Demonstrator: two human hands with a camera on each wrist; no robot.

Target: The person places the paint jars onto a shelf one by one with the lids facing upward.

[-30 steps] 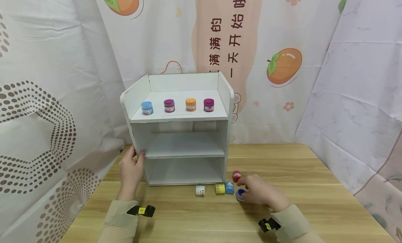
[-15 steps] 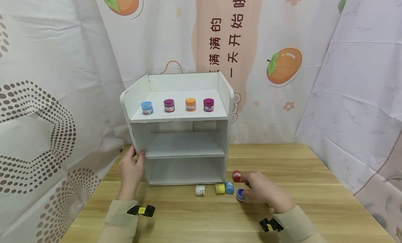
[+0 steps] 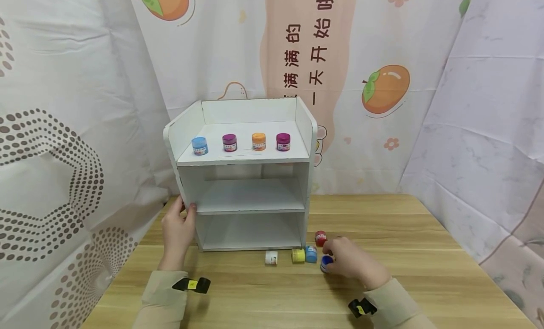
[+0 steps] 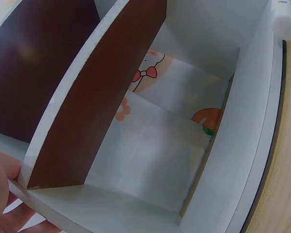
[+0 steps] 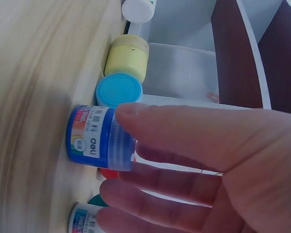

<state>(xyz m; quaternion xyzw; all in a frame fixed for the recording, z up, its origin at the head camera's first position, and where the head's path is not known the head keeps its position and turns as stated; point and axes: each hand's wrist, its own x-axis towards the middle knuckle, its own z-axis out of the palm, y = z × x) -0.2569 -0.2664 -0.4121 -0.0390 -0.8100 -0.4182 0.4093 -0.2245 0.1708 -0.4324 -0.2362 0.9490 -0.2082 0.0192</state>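
Left hand grips the white shelf; front-right of it, right hand, fingers parted, straddles a cylindrical blue jar, hold unclear.

- Blue jar: small and round, with a dark blue body, a paler, see-through lid and a printed label reading "deli"; it stands upright on the surface, right of the shelf's near edge, its lid between the thumb and fingers of the right hand.
- Shelf: white, upright, with brown board undersides; its left side is gripped by the left hand.
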